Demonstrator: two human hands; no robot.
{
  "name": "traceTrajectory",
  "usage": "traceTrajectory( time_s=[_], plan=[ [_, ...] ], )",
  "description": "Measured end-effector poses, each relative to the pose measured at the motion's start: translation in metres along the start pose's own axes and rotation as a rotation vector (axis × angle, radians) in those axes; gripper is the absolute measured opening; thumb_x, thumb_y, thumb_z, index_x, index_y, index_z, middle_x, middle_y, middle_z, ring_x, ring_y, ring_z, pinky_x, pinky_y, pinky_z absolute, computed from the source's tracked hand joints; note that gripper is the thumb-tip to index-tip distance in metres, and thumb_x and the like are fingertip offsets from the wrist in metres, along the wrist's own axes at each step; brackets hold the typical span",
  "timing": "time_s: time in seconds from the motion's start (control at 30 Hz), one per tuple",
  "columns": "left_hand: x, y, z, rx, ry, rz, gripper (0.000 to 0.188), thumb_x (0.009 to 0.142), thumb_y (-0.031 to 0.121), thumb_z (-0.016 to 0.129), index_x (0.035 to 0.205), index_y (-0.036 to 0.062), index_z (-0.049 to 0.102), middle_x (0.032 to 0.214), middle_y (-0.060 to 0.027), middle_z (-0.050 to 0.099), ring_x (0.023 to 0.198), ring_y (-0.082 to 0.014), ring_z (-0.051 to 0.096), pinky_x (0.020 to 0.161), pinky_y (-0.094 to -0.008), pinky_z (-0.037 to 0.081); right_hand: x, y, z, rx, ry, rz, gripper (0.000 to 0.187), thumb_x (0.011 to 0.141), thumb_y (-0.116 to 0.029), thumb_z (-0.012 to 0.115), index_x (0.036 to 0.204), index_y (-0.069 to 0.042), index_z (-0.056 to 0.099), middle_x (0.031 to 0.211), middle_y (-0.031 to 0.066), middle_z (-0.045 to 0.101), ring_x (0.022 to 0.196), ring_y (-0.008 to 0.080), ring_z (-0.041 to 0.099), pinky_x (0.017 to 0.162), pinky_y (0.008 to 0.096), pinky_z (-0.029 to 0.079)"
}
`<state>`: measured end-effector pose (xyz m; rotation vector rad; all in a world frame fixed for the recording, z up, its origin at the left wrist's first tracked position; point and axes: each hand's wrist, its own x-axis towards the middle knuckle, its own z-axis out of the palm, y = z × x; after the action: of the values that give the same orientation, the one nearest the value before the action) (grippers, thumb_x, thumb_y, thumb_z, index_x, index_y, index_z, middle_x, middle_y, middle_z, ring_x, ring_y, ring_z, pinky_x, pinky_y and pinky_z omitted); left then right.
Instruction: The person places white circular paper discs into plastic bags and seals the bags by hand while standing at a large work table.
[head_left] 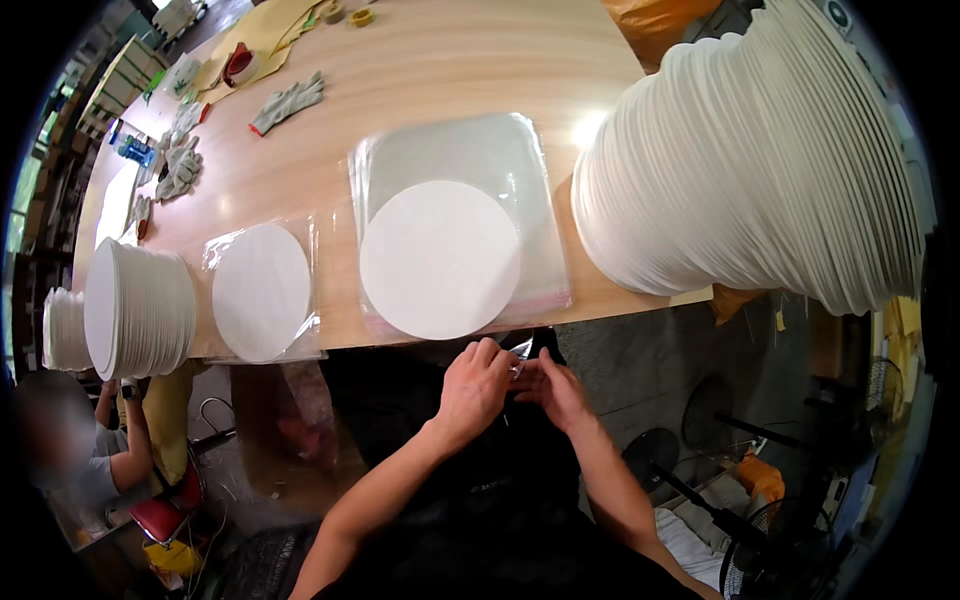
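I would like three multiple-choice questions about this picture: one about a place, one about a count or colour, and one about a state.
1. Where is the tall leaning stack of white discs?
A. On the right part of the table
B. On the floor
C. In the person's lap

2. How many white discs lie singly on or in clear bags at the table's near edge?
A. Five
B. Two
C. None

3. What are the two hands doing?
A. Resting flat on the table
B. Pinching a small clear film piece together
C. Lifting the stack

Answers: 1 A, it stands at the right; 2 B, a larger disc and a smaller disc; 3 B, left hand and right hand meet below the table edge.
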<state>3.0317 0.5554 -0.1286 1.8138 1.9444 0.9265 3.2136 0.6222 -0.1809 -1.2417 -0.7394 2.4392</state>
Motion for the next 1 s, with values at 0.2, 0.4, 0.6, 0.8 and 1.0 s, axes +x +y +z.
traceTrajectory(
  time_s=[0.2,0.4,0.6,0.8,1.0],
  plan=[
    [-0.001,-0.007,0.009,0.041,-0.029,0.009,0.012,0.079,0.01,0.067,0.091,0.0085,0.064,0.089,-0.0078,0.055,0.085,-0.0283,0.058,0.074,-0.039,0.049,0.008,0.008,-0.005,-0.077,0.117,-0.089,0.074,0.102,-0.063,0.039,0.13,0.002,0.059,0.128,0.017,0.064,0.12,0.0248,0.061,0.09,0.0364,0.052],
    [0.002,-0.01,0.015,0.097,-0.052,0.071,0.008,0.081,0.013,0.063,0.087,0.0088,0.062,0.088,-0.0075,0.053,0.085,-0.0269,0.057,0.075,-0.0384,0.048,0.01,0.006,-0.009,0.029,-0.031,-0.026,0.082,0.101,-0.07,0.029,0.127,0.0,0.063,0.122,0.012,0.068,0.112,0.0237,0.064,0.095,0.0402,0.049],
    [0.006,-0.003,0.026,0.132,-0.105,0.111,0.007,0.081,0.014,0.061,0.083,0.0085,0.057,0.088,-0.0081,0.053,0.084,-0.0262,0.056,0.075,-0.0383,0.047,0.004,0.006,-0.012,0.078,-0.059,-0.011,0.078,0.102,-0.067,0.03,0.115,-0.002,0.071,0.108,0.0096,0.073,0.104,0.0216,0.067,0.093,0.0391,0.05],
    [0.005,0.001,0.022,0.132,-0.1,0.119,0.013,0.077,0.014,0.066,0.085,0.008,0.057,0.088,-0.008,0.052,0.086,-0.0267,0.055,0.075,-0.0382,0.047,-0.001,0.003,-0.007,0.1,-0.015,-0.024,0.079,0.101,-0.069,0.03,0.11,-0.003,0.073,0.106,0.0113,0.074,0.101,0.024,0.068,0.093,0.0409,0.051],
    [0.003,0.002,0.017,0.204,-0.157,0.226,0.012,0.079,0.017,0.063,0.086,0.0079,0.058,0.087,-0.0074,0.051,0.084,-0.0249,0.054,0.073,-0.0369,0.044,-0.007,-0.008,-0.006,0.079,0.004,-0.013,0.073,0.102,-0.066,0.037,0.101,-0.004,0.074,0.1,0.0114,0.074,0.096,0.0233,0.068,0.09,0.0403,0.052]
  ],
)
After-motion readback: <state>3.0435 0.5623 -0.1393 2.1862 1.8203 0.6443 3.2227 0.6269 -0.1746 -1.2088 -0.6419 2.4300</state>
